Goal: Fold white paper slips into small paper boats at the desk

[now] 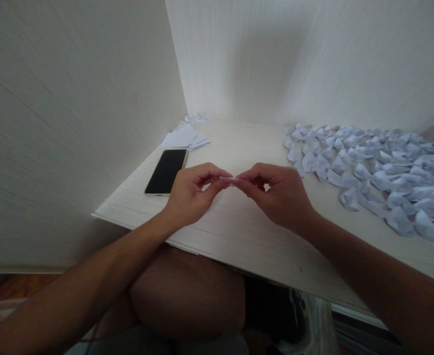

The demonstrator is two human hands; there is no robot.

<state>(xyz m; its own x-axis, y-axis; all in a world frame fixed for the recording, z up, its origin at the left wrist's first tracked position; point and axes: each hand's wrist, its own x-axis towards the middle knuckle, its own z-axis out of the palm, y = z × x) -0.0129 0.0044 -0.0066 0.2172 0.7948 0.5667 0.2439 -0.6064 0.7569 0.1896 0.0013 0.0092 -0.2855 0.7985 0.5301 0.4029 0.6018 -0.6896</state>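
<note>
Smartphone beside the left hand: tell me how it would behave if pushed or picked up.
The smartphone would probably slide rather than roll or tip, as it lies flat on the tabletop. Its thin, slab-like body looks stiff. The smooth black screen may feel slippery.

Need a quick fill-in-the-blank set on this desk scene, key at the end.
1. The left hand and right hand pinch a small folded piece, ____ in colour.
2. The flat rectangular phone has a dark screen facing ____ (up/down).
3. Many crumpled-looking white paper pieces lie on the person's ____ side.
4. The flat white paper sheets lie ____ (nearer/farther) from the person than the phone.

Missing words: white; up; right; farther.
</note>
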